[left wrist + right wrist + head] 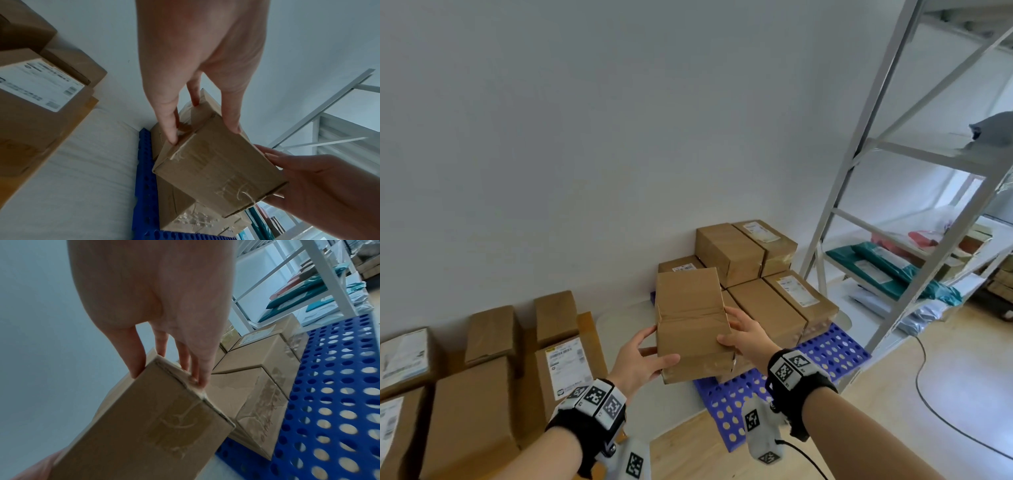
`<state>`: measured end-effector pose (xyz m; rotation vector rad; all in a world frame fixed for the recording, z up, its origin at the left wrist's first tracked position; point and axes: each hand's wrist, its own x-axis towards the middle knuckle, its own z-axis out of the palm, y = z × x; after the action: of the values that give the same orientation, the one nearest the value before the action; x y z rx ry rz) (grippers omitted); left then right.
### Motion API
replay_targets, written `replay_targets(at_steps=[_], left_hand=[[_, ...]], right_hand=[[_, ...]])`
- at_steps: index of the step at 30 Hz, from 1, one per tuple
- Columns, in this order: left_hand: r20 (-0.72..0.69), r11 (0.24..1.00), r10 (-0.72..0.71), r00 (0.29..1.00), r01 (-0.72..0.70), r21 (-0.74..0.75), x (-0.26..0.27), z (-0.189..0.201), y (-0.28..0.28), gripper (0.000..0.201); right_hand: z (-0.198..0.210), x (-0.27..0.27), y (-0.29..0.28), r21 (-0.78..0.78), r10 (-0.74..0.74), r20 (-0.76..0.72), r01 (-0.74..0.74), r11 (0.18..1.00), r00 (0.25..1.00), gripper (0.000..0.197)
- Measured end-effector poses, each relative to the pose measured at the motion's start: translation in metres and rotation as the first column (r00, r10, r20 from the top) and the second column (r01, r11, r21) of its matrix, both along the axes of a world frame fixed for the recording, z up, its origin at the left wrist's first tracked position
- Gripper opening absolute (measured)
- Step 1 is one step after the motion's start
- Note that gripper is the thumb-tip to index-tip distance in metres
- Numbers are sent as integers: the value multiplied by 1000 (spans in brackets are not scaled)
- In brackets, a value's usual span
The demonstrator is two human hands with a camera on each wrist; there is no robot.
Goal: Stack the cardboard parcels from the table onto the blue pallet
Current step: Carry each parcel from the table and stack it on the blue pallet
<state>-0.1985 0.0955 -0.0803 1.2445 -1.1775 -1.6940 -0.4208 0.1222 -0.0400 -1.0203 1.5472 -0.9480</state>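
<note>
I hold a taped cardboard parcel (690,318) in the air between both hands, above the near left part of the blue pallet (828,349). My left hand (645,359) grips its left side, thumb on the front, fingers (168,129) along the side face. My right hand (743,334) grips the right side, fingers (197,369) over the edge. Several parcels (767,294) are stacked on the pallet against the wall, two (743,250) on an upper layer. The parcel (218,168) hangs over them in the left wrist view. The pallet (333,386) is perforated.
Several parcels (482,377), some with white labels, stand on the table at the lower left. A grey metal shelving rack (873,205) with teal and red bags stands right of the pallet. A black cable (928,394) runs over the wooden floor. A white wall is behind.
</note>
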Motion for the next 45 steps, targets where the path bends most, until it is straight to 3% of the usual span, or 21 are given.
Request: replay_targets(at_steps=[16,22,32,40,45], left_hand=[[4,996,77,997,-77,49,-52,-22,-110,82],[-11,986,150,989,-149,74,-70,-24,-133,84],[-40,961,257,965,-251,119,-99,-26,-155,82],[-3,945,309,951,-307,115,-114,-27,-177,87],[10,934,345,939,-344,101,-123,-24,-187,82]], right_hand=[[-13,-40,-123,68,83,-93,-77,995,992,66],[-16,-57,-157,36,213,-162,-209,977,964,64],[-17,-79,-192,58,427,-573,-485,872,699,65],[-23,-92,-216,49,373,-806,-577,815,459,60],[-21,-108,-234,90,351,-846,-540,837,402,61]])
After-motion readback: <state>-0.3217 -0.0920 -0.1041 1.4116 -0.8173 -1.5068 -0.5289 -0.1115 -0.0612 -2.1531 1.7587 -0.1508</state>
